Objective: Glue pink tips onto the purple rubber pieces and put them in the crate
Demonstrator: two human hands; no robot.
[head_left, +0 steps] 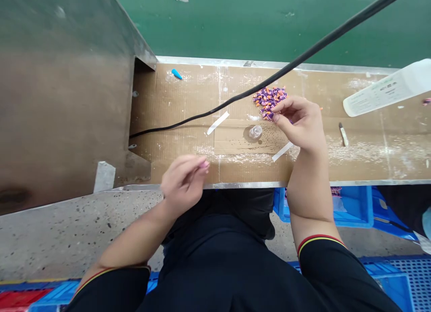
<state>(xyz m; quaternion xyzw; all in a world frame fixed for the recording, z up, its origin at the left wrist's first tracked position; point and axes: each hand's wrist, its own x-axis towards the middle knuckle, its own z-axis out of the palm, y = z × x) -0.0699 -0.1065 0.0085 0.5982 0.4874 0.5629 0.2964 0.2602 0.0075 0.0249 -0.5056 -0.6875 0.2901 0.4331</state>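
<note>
My left hand (184, 179) is closed in a pinch over the front edge of the bench, slightly blurred. A small pink piece (204, 164) shows at its fingertips. My right hand (301, 123) has thumb and forefinger drawn together at the near right side of a pile of small purple, orange and white pieces (269, 98). Whatever lies between those fingertips cannot be told apart from the pile. Between the hands, a small clear cup (255, 132) stands on a cardboard sheet (232, 139) with dark specks or drops around it.
A black cable (235, 98) crosses above the cardboard-covered bench (182, 101). A metal housing (67, 92) closes off the left. A blue tip (176, 74) lies at the back. To the right are a white bottle (387, 90) and a small pen-like tool (343, 134). Blue crates (353, 208) stand below.
</note>
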